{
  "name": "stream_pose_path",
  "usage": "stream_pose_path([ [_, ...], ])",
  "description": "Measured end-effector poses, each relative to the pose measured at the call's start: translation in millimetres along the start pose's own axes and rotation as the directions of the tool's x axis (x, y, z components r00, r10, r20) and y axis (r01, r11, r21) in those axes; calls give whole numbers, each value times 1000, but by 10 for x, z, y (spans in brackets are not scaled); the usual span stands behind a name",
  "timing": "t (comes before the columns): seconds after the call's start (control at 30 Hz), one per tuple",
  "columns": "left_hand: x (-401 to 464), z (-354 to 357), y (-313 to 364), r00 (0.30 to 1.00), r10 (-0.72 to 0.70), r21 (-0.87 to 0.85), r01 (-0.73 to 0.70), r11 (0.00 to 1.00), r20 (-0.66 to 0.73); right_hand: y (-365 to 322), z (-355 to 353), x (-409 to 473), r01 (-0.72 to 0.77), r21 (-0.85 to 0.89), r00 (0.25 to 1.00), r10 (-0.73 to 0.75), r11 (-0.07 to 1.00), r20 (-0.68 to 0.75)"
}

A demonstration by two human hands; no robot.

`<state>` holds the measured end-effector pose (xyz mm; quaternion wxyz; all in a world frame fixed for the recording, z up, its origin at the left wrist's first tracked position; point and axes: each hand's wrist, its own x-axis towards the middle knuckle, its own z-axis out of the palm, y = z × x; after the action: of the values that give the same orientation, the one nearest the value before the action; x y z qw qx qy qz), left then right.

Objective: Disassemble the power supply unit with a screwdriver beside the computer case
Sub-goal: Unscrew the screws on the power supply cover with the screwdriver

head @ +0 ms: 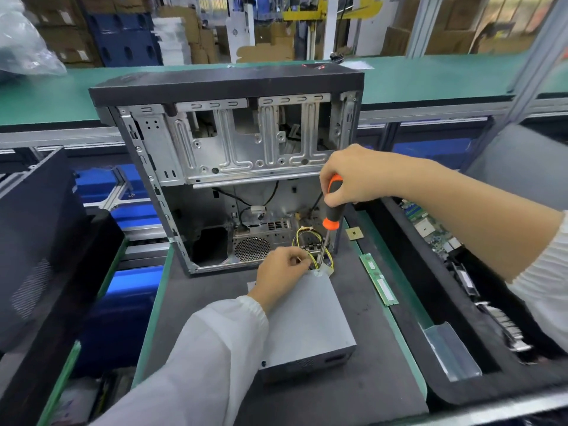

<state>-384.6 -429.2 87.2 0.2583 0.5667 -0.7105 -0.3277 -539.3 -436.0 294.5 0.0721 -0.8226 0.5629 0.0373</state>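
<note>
One PSU on the tabletop, lying flat just in front of the open computer case, so it's beside the case as req'd. Cover looks on and intact from this angle; I'd call the job early, no panel lifted, no loose screws visible on the mat.

Right hand wraps the orange/black handle of the screwdriver, fingers curled round the top, shaft near vertical, tip down at the PSU's far edge by the cable exit. Can't tell if the tip's seated in a screw, too small. Left hand rests on the PSU's far corner, fingers pinching something by the wire bundle, likely holding the yellow/black leads clear; exact item unclear.

Left to do, by my read: back out the cover screws, lift lid, pull internals.

Count: 1 PSU, 1 screwdriver, 1 open case, 1 wire bundle, 2 RAM sticks end to end on the tabletop's right edge, 1 small square chip near the case, 1 black tray at right with boards in it.
</note>
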Motion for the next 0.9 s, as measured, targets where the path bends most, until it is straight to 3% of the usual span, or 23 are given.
stream_pose_path([
  [0.23,-14,51,-56,997,62,72,-65,995,41,6,68,6,-8,5,1000,8,1000,-30],
  [0.47,-30,11,-78,987,129,-23,-127,992,91,-17,117,-6,19,-11,1000,-19,1000,-22],
  [0.9,-38,1,-61,985,136,-26,-134,991,106,-4,143,5,37,-6,998,-37,999,-53],
])
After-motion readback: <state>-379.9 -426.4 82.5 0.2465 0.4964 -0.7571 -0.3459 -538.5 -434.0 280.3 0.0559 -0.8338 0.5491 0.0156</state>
